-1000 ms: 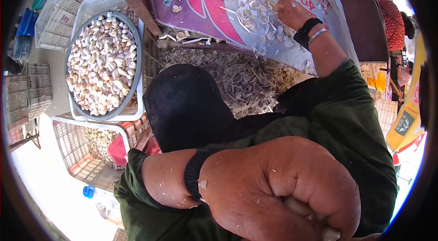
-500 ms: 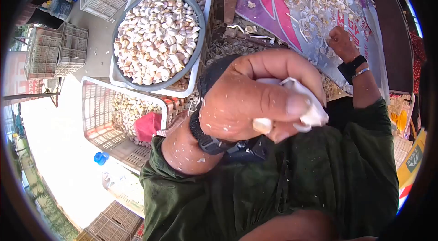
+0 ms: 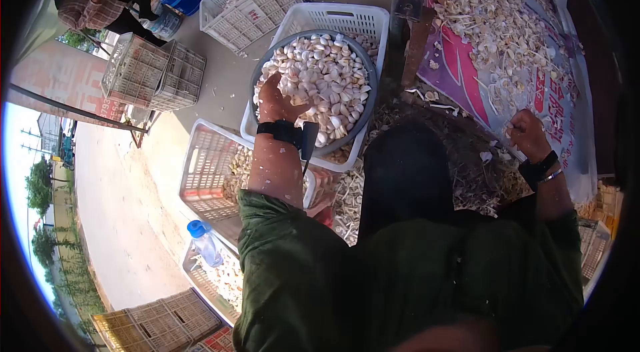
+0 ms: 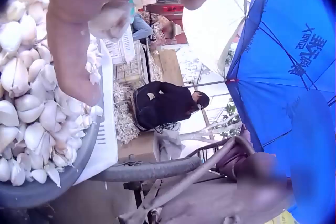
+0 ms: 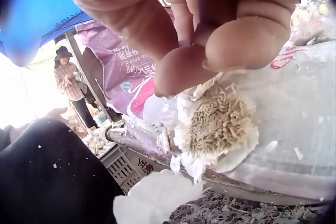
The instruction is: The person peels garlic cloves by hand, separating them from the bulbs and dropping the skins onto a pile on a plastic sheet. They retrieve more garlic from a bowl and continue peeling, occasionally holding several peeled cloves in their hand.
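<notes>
My left hand (image 3: 280, 102) is over the round grey basin (image 3: 372, 89) heaped with garlic cloves (image 3: 327, 79), thumb and fingers spread apart. In the left wrist view, a whitish clove (image 4: 111, 22) shows beside the fingers, close over the heap. At the near edge of the printed plastic sheet (image 3: 497, 89), my right hand (image 3: 527, 135) has curled fingers. The right wrist view shows its fingertips pinching a garlic root end (image 5: 218, 124) with papery skin around it. A loose white skin flake (image 5: 157, 195) shows below that.
The basin sits on a white crate (image 3: 370, 15). An open crate (image 3: 210, 165) of cloves stands nearer, beside a blue-capped bottle (image 3: 207, 245). Garlic peelings (image 3: 493, 12) cover the sheet's far part. Another person (image 3: 87, 9) is at the far left.
My left hand has moved from in front of me, where it held peeled cloves, out to the basin, and its fingers have spread. The right hand stays by the sheet. The head view has turned left.
</notes>
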{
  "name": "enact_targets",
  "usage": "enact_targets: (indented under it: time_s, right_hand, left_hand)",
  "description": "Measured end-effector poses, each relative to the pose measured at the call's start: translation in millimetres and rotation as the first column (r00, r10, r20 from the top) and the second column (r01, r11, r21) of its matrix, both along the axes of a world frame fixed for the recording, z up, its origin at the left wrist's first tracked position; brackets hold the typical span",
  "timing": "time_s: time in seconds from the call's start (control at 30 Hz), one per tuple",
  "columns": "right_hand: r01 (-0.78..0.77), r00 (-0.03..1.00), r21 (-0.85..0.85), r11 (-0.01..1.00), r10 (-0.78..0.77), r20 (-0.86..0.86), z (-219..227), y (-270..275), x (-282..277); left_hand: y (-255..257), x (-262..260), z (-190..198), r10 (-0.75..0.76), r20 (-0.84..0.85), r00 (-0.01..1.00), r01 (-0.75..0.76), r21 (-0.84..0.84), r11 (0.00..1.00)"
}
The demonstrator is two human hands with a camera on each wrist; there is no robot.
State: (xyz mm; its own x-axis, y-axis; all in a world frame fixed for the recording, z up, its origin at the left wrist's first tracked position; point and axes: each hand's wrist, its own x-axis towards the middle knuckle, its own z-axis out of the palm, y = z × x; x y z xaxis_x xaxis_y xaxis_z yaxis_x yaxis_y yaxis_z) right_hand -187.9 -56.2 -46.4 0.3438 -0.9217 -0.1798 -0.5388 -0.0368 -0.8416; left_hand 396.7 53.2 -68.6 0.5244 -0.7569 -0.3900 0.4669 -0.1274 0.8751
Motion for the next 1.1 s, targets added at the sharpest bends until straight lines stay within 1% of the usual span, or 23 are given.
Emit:
enact_targets:
  time_s: [0.03, 0.1, 0.13, 0.17, 0.2, 0.23, 0.27, 0.3, 0.33, 0.37, 0.43, 0.47, 0.5, 0.57, 0.7, 0.77, 0.83, 0.87, 0.9, 0.93, 1.0, 1.07, 1.1]
  right_hand:
    - [0.005, 1.0, 0.011, 1.0, -0.005, 0.001, 11, 5, 5]
    - [0.026, 0.999, 0.023, 0.999, -0.026, 0.021, 23, 12, 11]
    - [0.049, 0.998, 0.048, 0.998, -0.05, 0.024, 28, 14, 13]
    - [0.045, 0.998, 0.037, 0.998, -0.046, 0.037, 34, 17, 13]
    - [0.029, 0.994, 0.063, 0.998, -0.035, 0.101, 39, 20, 14]
    - [0.007, 0.986, 0.087, 0.996, -0.022, 0.166, 43, 22, 17]
    - [0.001, 0.984, 0.077, 0.997, -0.015, 0.177, 48, 26, 21]
    - [-0.024, 0.975, 0.08, 0.997, 0.005, 0.223, 54, 33, 26]
    - [-0.046, 0.963, 0.079, 0.996, 0.023, 0.269, 62, 40, 32]
    - [-0.041, 0.96, 0.066, 0.997, 0.021, 0.278, 71, 48, 37]
    - [-0.206, 0.936, 0.092, 0.974, 0.168, 0.31, 96, 65, 51]
    - [-0.195, 0.957, 0.137, 0.971, 0.157, 0.245, 116, 78, 61]
    - [-0.187, 0.956, 0.121, 0.975, 0.152, 0.25, 114, 79, 58]
    - [-0.282, 0.94, 0.072, 0.957, 0.26, 0.223, 100, 79, 51]
    - [-0.247, 0.944, -0.044, 0.968, 0.251, 0.214, 92, 82, 34]
    - [-0.23, 0.95, -0.071, 0.971, 0.24, 0.201, 93, 86, 30]
    - [-0.245, 0.966, -0.243, 0.939, 0.258, 0.022, 101, 92, 32]
    - [-0.239, 0.967, -0.245, 0.94, 0.253, 0.025, 99, 91, 31]
    - [-0.29, 0.956, -0.488, 0.823, 0.267, -0.118, 95, 89, 30]
    - [-0.352, 0.936, -0.681, 0.642, 0.237, -0.26, 92, 87, 29]
    - [-0.369, 0.929, -0.685, 0.629, 0.216, -0.302, 96, 87, 26]
    - [-0.386, 0.919, -0.687, 0.616, 0.193, -0.343, 95, 81, 16]
    - [-0.443, 0.894, -0.558, 0.702, 0.3, -0.332, 87, 75, 2]
  left_hand:
    - [3, 31, -40, -0.122, 0.213, 0.969, 0.125, 0.001, 0.992]
    - [8, 22, -45, -0.034, 0.326, 0.945, 0.03, 0.018, 0.999]
    - [18, 60, -97, -0.269, 0.864, 0.425, 0.176, 0.212, 0.961]
    - [31, -49, 23, 0.058, 0.223, 0.973, -0.012, -0.199, 0.98]
    - [32, -52, 12, -0.075, 0.048, 0.996, 0.088, -0.38, 0.921]
    - [25, -69, -13, -0.168, 0.231, 0.958, 0.272, -0.559, 0.783]
    - [34, -118, 52, -0.315, -0.104, 0.943, 0.242, -0.433, 0.868]
    - [26, -155, 74, -0.341, -0.24, 0.909, 0.29, -0.224, 0.93]
    - [24, -188, 87, -0.5, -0.203, 0.842, 0.459, -0.219, 0.861]
    - [22, -216, 101, -0.629, -0.229, 0.743, 0.593, -0.211, 0.777]
    - [16, -266, 98, -0.765, -0.262, 0.588, 0.732, -0.229, 0.641]
    - [13, -288, 89, -0.813, -0.246, 0.527, 0.774, -0.256, 0.579]
    - [13, -307, 90, -0.834, -0.28, 0.476, 0.784, -0.296, 0.546]
    - [11, -335, 82, -0.876, -0.106, 0.47, 0.841, -0.247, 0.481]
    - [11, -354, 92, -0.882, 0.024, 0.472, 0.868, -0.186, 0.46]
    - [11, -358, 87, -0.843, 0.08, 0.532, 0.843, -0.147, 0.518]
    - [8, -364, 85, -0.838, 0.074, 0.54, 0.837, -0.15, 0.526]
    - [6, -367, 85, -0.829, 0.064, 0.556, 0.826, -0.156, 0.542]
    - [4, -369, 86, -0.832, 0.068, 0.55, 0.83, -0.152, 0.536]
    - [3, -372, 89, -0.821, 0.062, 0.567, 0.821, -0.112, 0.559]
    - [-1, -374, 90, -0.811, 0.058, 0.582, 0.813, -0.07, 0.579]
    - [-7, -372, 87, -0.774, -0.04, 0.632, 0.762, -0.147, 0.63]
    - [-12, -369, 87, -0.777, -0.041, 0.629, 0.766, -0.143, 0.627]
